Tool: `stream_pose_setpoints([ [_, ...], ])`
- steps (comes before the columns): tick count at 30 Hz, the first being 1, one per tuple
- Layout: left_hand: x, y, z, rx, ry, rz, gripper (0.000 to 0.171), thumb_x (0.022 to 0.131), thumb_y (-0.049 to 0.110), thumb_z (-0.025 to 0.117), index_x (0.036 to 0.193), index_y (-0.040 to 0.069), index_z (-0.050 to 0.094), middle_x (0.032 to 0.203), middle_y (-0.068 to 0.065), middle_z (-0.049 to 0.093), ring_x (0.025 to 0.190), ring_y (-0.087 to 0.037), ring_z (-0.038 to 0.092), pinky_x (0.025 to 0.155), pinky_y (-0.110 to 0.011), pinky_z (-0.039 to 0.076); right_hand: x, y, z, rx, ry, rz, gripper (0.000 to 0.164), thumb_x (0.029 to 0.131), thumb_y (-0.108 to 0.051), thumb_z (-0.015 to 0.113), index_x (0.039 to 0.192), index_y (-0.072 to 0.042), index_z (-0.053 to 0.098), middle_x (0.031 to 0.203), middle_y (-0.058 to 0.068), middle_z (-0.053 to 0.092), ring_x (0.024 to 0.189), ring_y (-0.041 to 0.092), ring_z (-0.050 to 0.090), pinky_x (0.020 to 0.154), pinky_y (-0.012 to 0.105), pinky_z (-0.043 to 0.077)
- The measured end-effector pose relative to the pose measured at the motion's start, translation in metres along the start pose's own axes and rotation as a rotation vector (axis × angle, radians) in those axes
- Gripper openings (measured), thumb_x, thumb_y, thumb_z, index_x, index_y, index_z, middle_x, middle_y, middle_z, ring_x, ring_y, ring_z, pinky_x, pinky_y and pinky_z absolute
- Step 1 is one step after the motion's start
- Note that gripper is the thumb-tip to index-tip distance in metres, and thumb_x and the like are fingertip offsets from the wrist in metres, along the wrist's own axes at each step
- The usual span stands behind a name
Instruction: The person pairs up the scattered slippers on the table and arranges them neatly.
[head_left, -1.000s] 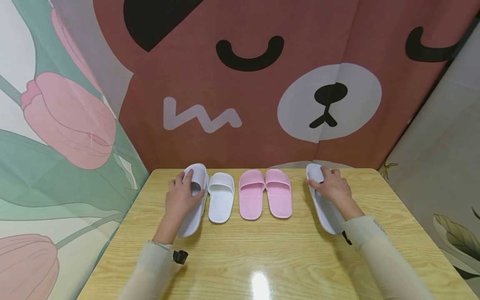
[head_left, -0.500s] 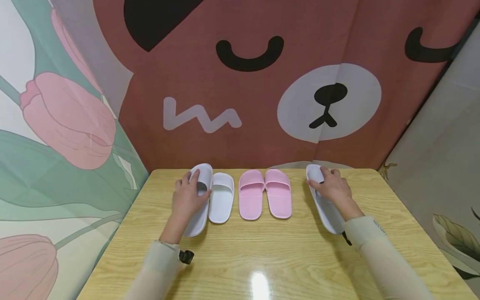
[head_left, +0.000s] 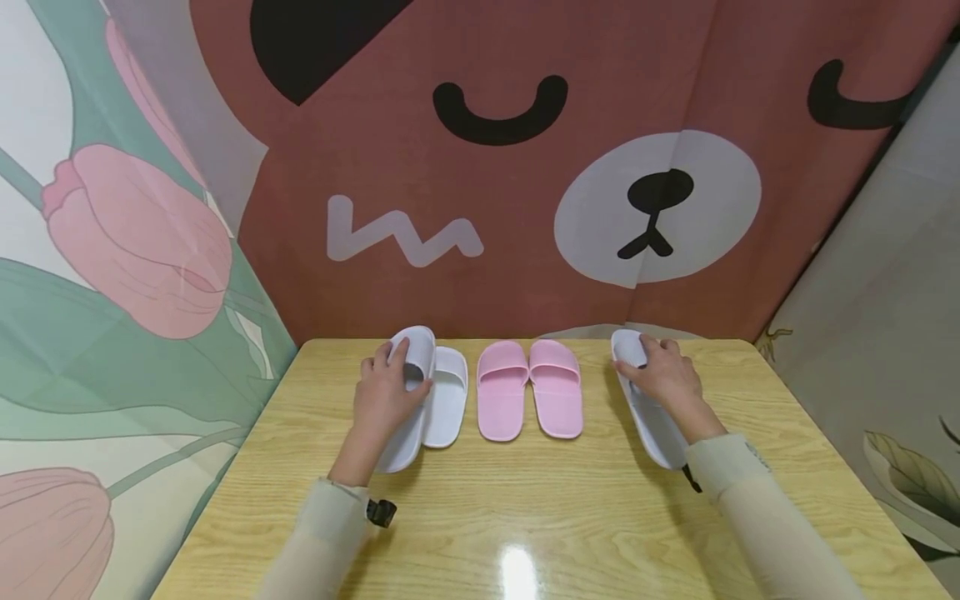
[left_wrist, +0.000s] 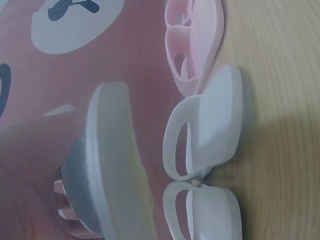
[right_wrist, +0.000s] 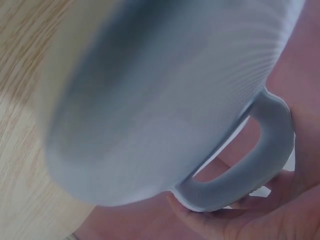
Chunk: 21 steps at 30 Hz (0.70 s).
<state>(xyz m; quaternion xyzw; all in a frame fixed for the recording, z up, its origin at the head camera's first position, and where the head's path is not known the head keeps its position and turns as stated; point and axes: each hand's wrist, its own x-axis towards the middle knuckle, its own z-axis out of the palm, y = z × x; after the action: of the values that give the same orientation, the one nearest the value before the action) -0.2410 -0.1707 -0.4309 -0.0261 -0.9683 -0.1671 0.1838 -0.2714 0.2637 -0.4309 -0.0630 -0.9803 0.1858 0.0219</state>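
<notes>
My left hand (head_left: 384, 392) grips a white slipper (head_left: 405, 443) by its strap, fingers over the top and thumb at the strap's opening. In the left wrist view this held slipper (left_wrist: 117, 170) hangs above a pair of white slippers (left_wrist: 220, 117) standing side by side on the table. From the head, it overlaps the pair's right slipper (head_left: 448, 408) and hides the left one. On the right, my right hand (head_left: 666, 377) holds another white slipper (head_left: 654, 429) by the strap, toe pointing to the wall; the right wrist view shows its sole tilted, with the strap (right_wrist: 240, 175) against the fingers.
Two pink slippers (head_left: 501, 408) stand side by side at the middle of the wooden table (head_left: 480, 508), toes toward the back edge. A printed cloth (head_left: 517, 208) rises right behind that edge. A patterned sheet (head_left: 135, 250) borders the left side.
My left hand has shifted to the right with its slipper, which now covers the left white slipper of the pair and part of the right one. The right hand stays where it was.
</notes>
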Motion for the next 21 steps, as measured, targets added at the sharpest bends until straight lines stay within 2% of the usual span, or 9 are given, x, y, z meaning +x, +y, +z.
stream_pose_setpoints([
  [11, 0.001, 0.012, 0.006, -0.011, 0.024, 0.025, 0.083, 0.074, 0.051, 0.069, 0.143, 0.018, 0.037, 0.138, -0.017, 0.039, 0.112, -0.041, 0.042, 0.079, -0.054, 0.046, 0.000, -0.001, 0.000, -0.006, 0.014, -0.010, 0.095, 0.079, -0.069, 0.051, 0.147, -0.008, 0.024, 0.138, 0.032, 0.026, 0.108, 0.056, 0.039, 0.073, 0.061, 0.041],
  [21, 0.002, 0.018, 0.010, -0.009, 0.027, 0.030, 0.082, 0.074, 0.053, 0.069, 0.143, 0.019, 0.037, 0.138, -0.016, 0.040, 0.111, -0.041, 0.043, 0.076, -0.055, 0.046, 0.000, -0.001, 0.001, -0.004, 0.007, 0.006, 0.093, 0.080, -0.067, 0.052, 0.147, -0.009, 0.023, 0.140, 0.032, 0.024, 0.110, 0.057, 0.037, 0.075, 0.062, 0.040],
])
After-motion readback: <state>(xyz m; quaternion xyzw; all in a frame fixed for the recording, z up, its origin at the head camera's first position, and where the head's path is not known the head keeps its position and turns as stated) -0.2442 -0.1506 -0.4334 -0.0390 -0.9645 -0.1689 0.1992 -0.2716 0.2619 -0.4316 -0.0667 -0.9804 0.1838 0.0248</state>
